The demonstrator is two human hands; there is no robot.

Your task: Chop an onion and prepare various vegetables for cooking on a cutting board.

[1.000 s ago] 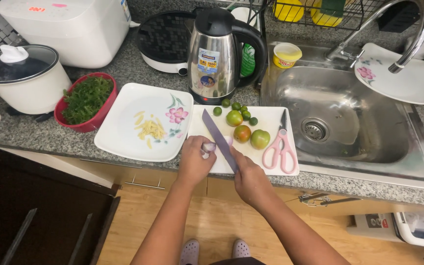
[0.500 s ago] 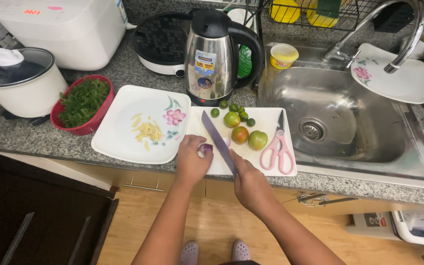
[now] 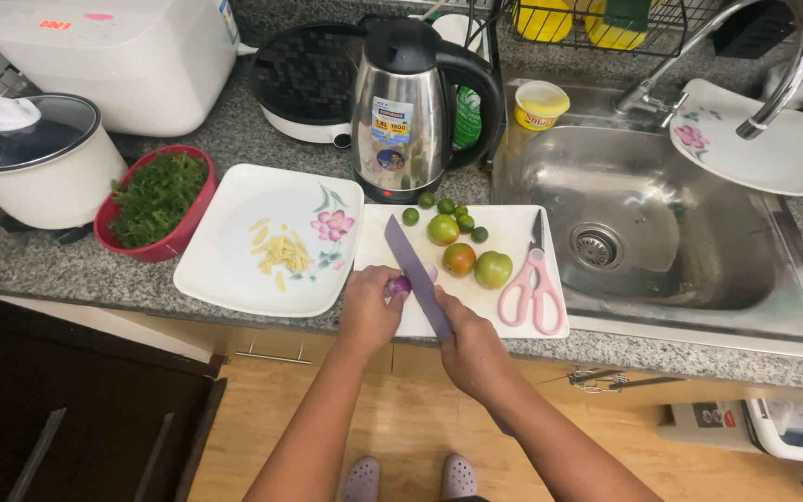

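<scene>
My left hand (image 3: 367, 311) pinches a small purple onion (image 3: 403, 284) against the white cutting board (image 3: 513, 228). My right hand (image 3: 468, 346) grips a purple knife (image 3: 413, 272), its blade lying across the board right beside the onion. Three tomatoes (image 3: 462, 257) and several small green limes (image 3: 446, 206) sit at the board's far side. Pink scissors (image 3: 533, 284) lie on the board's right end.
A white square plate (image 3: 234, 251) with yellow slivers lies left of the board. A red bowl of chopped greens (image 3: 155, 200), a white pot (image 3: 34, 167), a steel kettle (image 3: 401, 116) and a sink (image 3: 662, 232) surround the board. A flowered plate (image 3: 750, 149) rests on the sink's edge.
The knife has shifted slightly along the onion; both hands stay in about the same place at the board's near edge.
</scene>
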